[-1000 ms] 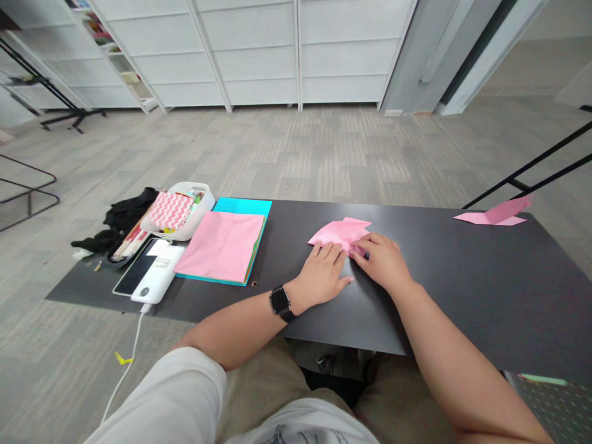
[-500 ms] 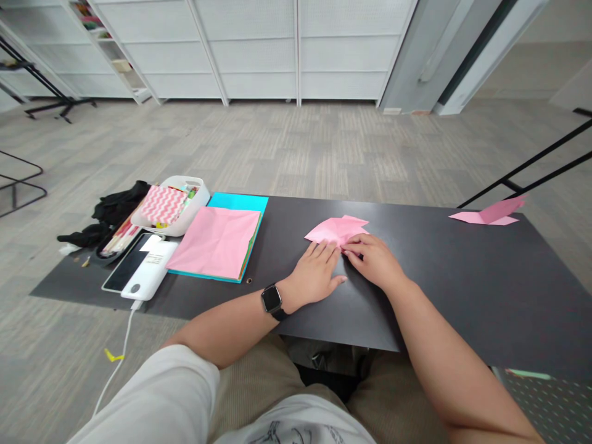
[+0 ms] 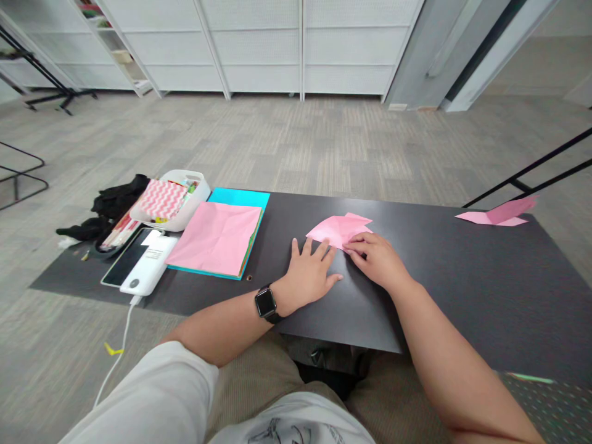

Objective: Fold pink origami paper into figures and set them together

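Observation:
A folded piece of pink paper (image 3: 333,230) lies on the dark grey table in front of me. My left hand (image 3: 311,272) rests flat just below it, fingers spread, with a fingertip or two at the paper's near edge. The fingers of my right hand (image 3: 375,258) are bent together on the paper's near right side and pinch it there. They hide part of that corner. Far to the right stands a second folded pink paper shape (image 3: 502,213), with one flap raised, apart from both hands.
On the left a stack of coloured paper (image 3: 217,237) has a creased pink sheet on top. Beyond it are a white basket (image 3: 194,206), a phone (image 3: 132,259), a white power bank (image 3: 148,264) with a cable, and black cloth (image 3: 118,200). The table's near edge (image 3: 342,342) runs above my legs.
My left hand has drawn slightly back from the pink paper and its fingers have spread apart. My right hand stays at the same corner. The view has shifted a little.

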A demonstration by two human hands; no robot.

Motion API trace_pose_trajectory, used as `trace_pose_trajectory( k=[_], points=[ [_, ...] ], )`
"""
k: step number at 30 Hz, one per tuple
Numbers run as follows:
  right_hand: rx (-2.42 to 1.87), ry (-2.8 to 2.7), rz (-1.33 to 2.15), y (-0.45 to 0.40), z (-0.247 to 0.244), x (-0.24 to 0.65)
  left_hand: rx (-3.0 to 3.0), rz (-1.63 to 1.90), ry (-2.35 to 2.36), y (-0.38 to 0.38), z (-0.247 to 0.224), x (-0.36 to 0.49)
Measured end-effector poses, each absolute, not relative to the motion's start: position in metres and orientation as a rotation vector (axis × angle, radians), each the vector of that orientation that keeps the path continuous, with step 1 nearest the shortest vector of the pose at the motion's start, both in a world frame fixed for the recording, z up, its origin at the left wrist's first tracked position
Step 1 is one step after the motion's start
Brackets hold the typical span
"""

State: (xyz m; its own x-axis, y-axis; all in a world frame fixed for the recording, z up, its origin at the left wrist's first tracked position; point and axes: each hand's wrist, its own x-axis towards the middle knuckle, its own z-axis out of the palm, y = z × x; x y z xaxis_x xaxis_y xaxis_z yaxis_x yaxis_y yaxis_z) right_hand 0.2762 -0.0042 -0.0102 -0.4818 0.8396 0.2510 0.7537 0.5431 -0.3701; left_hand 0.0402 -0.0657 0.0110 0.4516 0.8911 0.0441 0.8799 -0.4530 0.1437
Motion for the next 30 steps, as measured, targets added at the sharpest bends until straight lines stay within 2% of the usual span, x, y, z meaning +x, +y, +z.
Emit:
trace_pose_trajectory(
  k=[10,18,30],
  points=[
    [-1.323,-2.395,0.308,-0.004,-0.009,0.276,2.614,0.174,1.743,-0.060,0.031,0.033],
    [-1.314,-2.410,0.321,-0.007,0.000,0.273,2.740,0.275,1.284,-0.055,0.021,0.039],
    [-1.339,-2.428,0.325,-0.009,0.000,0.273,2.753,0.304,1.316,-0.048,0.011,0.041]
  ],
)
